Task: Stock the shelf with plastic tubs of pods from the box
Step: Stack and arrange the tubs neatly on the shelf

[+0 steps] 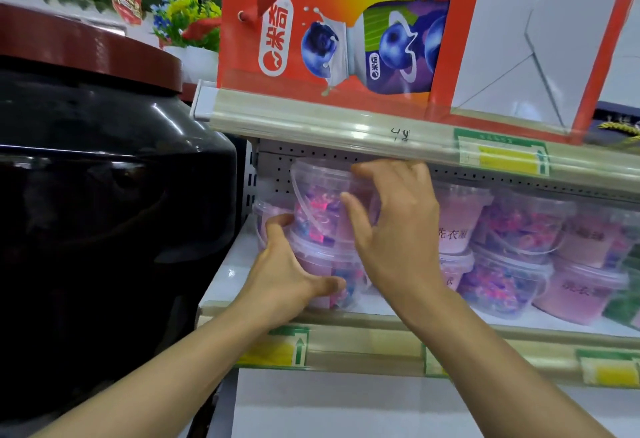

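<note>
From the head camera I see my left hand (284, 273) curled round the lower tub (323, 264) at the left end of the shelf (221, 285), thumb across its front and fingers round its left side. My right hand (393, 229) is spread against the upper tub (322, 202) stacked on it; its palm hides the tub's right half, so I cannot tell how firm that hold is. A third tub behind the stack is mostly hidden. More stacked tubs (519, 247) run to the right, the last cut off by the frame edge. The upper tub's lid sits just under the upper shelf edge (329, 122), leaving little headroom. A big black jar (104, 195) stands close on the left, near my left wrist. The orange carton (329, 21) overhead is cropped at the top.
</note>
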